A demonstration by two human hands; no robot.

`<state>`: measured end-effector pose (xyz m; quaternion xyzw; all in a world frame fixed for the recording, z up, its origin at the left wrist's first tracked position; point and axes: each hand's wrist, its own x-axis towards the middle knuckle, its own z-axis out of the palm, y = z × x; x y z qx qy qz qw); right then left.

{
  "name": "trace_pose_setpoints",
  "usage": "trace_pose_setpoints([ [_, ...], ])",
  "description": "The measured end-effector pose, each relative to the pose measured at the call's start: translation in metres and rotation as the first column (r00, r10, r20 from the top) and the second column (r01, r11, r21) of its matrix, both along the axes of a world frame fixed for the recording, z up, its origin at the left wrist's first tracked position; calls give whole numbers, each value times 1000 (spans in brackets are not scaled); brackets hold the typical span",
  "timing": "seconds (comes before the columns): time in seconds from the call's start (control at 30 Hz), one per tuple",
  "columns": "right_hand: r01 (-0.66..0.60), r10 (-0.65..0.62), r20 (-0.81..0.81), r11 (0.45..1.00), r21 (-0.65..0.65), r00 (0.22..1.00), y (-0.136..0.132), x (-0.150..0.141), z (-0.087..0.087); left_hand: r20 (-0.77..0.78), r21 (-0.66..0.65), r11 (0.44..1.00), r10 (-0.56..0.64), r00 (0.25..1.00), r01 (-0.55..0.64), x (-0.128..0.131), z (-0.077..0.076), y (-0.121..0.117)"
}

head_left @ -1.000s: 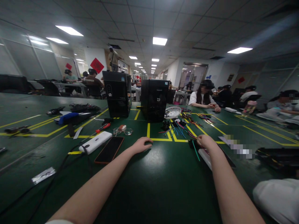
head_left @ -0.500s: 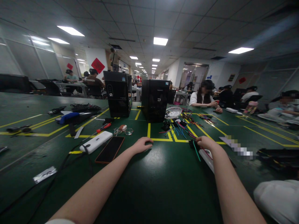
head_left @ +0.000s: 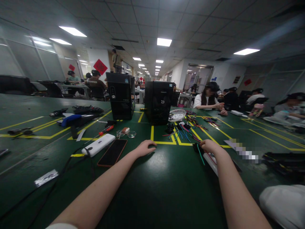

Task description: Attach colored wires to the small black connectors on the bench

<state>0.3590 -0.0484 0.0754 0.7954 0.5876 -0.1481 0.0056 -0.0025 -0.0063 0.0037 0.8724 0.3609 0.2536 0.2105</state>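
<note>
Nearby, on the left side of the green table (head_left: 152, 190), a small silvery packet (head_left: 46, 178) lay beside a black cable (head_left: 54, 184). A little farther in, a dark phone (head_left: 112, 153) with an orange edge lay aslant, a white oblong device (head_left: 98, 145) just to its left. To the right of the phone the left hand (head_left: 145, 148) rested on the table, its fingers loosely curved, a slight gap between them, holding nothing that showed. The right hand (head_left: 211, 146) was at the near end of the coloured wires (head_left: 185, 133), fingertips bent down and close together; whether they gripped a wire or only touched one, I could not tell. A green wire (head_left: 200, 155) hung just beside them, and a white object (head_left: 211, 163) was partly hidden by the wrist. The coloured wires fanned out over yellow tape (head_left: 166, 143). Across to the left, glasses (head_left: 131, 134) lay near a red screwdriver (head_left: 106, 130). Beyond, a white basket (head_left: 183, 114) sat beside the right one of two upright black computer towers (head_left: 159, 105). At the table's far side sat a person (head_left: 206, 100) in white.
</note>
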Motion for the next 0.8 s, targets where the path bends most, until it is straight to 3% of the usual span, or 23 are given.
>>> trace_pose_setpoints([
  [0.13,-32,36,136,999,-31,990,2,-12,2,6,-2,1000,-1,1000,1,0,0,0],
  [0.33,40,-50,240,998,50,969,9,-17,-7,10,-15,1000,7,1000,-7,-1,2,-1],
  [0.8,46,-86,256,986,159,963,12,-11,-16,6,4,1000,11,1000,-11,1,0,0],
])
